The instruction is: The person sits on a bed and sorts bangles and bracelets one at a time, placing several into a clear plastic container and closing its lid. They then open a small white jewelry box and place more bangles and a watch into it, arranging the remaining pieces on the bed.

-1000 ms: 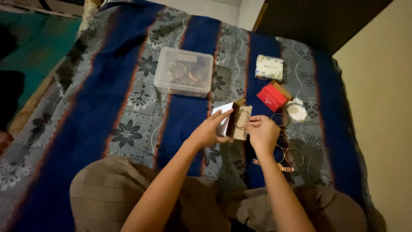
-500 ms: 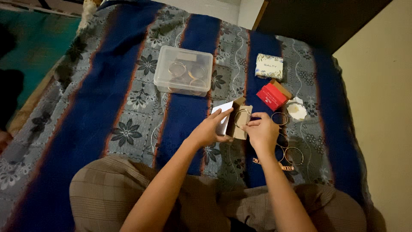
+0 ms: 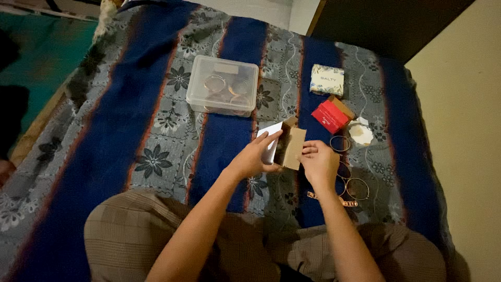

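Gripping a small brown cardboard box (image 3: 290, 148) over the striped bedspread (image 3: 156, 130) | left hand (image 3: 254, 158) clasped its white flap, right hand (image 3: 319, 163) pinched its edge | judged light, crushable; best held by side walls | packages: clear tub (image 3: 224, 85) beyond, white patterned box (image 3: 327, 79), red box (image 3: 330, 116) right.

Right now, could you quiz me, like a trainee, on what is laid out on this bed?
1. True or false: the clear plastic box has bangles inside.
2. What do the left hand and right hand hold between them?
3. Which lies nearest the red box: A) the white patterned box, B) the clear plastic box?

Key:
1. True.
2. A small open cardboard box.
3. A.
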